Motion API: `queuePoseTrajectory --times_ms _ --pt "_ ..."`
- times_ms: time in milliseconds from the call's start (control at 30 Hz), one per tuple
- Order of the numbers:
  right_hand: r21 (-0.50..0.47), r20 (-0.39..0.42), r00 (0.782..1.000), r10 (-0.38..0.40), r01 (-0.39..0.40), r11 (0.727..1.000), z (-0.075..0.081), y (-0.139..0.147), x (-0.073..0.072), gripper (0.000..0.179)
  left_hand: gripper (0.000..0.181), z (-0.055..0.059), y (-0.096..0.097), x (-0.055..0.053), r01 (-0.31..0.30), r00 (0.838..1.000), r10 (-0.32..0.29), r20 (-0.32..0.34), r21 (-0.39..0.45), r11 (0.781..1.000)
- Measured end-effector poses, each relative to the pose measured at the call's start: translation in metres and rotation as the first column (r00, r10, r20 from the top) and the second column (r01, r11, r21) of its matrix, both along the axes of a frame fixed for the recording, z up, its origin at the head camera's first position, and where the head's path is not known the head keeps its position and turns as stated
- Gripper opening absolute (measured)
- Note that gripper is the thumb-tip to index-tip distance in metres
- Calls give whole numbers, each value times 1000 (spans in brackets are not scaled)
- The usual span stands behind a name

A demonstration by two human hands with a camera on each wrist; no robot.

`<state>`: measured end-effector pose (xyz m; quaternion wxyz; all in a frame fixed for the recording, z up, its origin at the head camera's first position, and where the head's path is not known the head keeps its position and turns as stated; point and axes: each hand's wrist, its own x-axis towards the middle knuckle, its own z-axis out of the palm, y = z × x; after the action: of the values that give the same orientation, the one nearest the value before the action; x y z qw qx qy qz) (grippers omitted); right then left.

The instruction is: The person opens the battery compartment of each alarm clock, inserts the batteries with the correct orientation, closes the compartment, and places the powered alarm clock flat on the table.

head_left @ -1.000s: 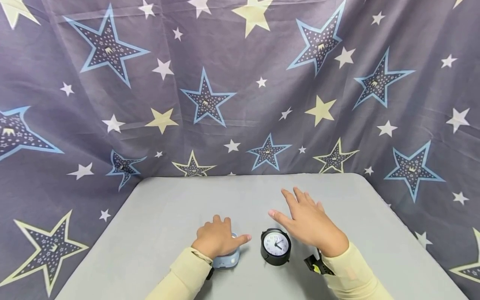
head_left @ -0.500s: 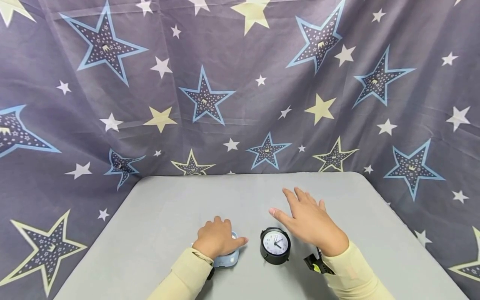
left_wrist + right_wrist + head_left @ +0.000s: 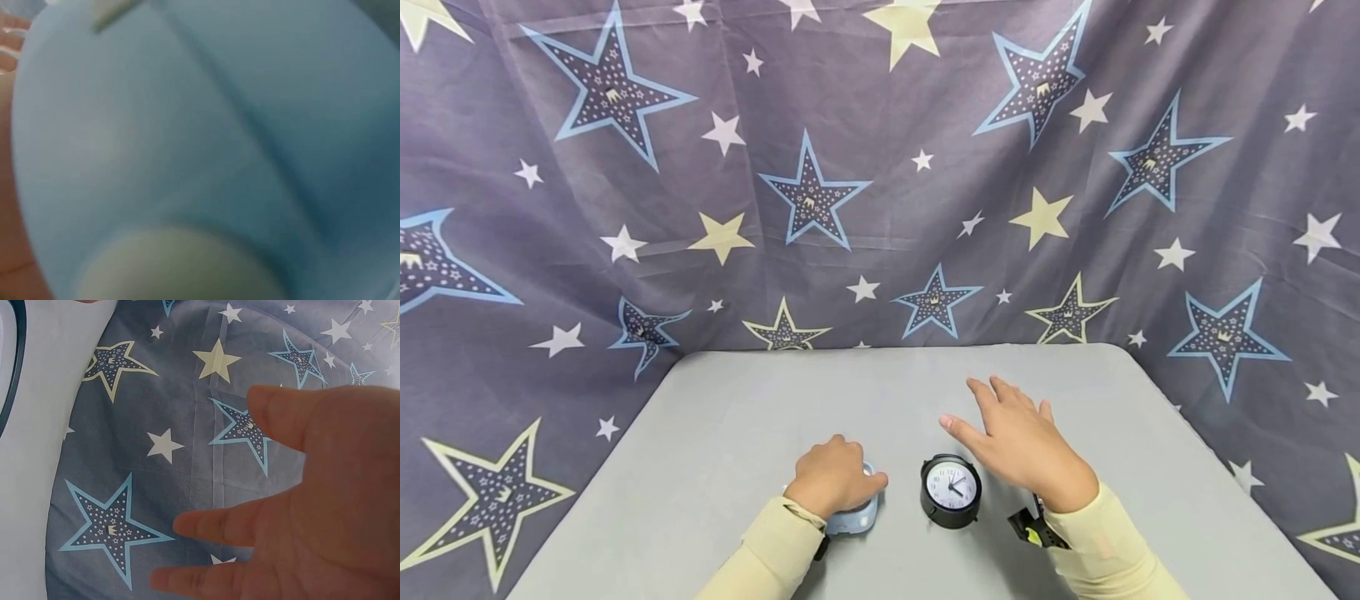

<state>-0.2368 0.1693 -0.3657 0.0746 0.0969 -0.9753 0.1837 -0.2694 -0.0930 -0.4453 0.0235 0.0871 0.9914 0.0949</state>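
Note:
A light blue, rounded plastic object [image 3: 852, 520] sits on the table, mostly covered by my left hand [image 3: 832, 477]. Its kind is hidden. The fingers of that hand curl over the object's far side, and the thumb lies at its right. In the left wrist view the blue casing [image 3: 156, 125] fills most of the picture, blurred, with a seam and a pale round part [image 3: 178, 269]. My right hand [image 3: 1022, 442] hovers with spread fingers, holding nothing. Just left of its wrist is a round black alarm clock [image 3: 951, 492] with a white dial, face up.
A grey table [image 3: 760, 400] spreads under both hands. Behind and beside it hangs a dark grey curtain [image 3: 880, 225] printed with stars. Black straps, one with a yellow-marked piece [image 3: 1036, 530], are around the wrists below cream sleeves.
My left fingers have curled in over the blue object, and the thumb has drawn closer to it. My right hand and the alarm clock have stayed nearly still.

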Motion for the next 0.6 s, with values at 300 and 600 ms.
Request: queuePoseTrajectory --times_ms 300,600 --pt "7 0 1000 2 -2 1000 -2 -1 0 95 40 2 -4 0 26 998 -25 -50 26 999" --pt "13 6 1000 2 -2 1000 0 -1 -1 95 42 8 -2 -2 66 988 -57 -144 53 996"
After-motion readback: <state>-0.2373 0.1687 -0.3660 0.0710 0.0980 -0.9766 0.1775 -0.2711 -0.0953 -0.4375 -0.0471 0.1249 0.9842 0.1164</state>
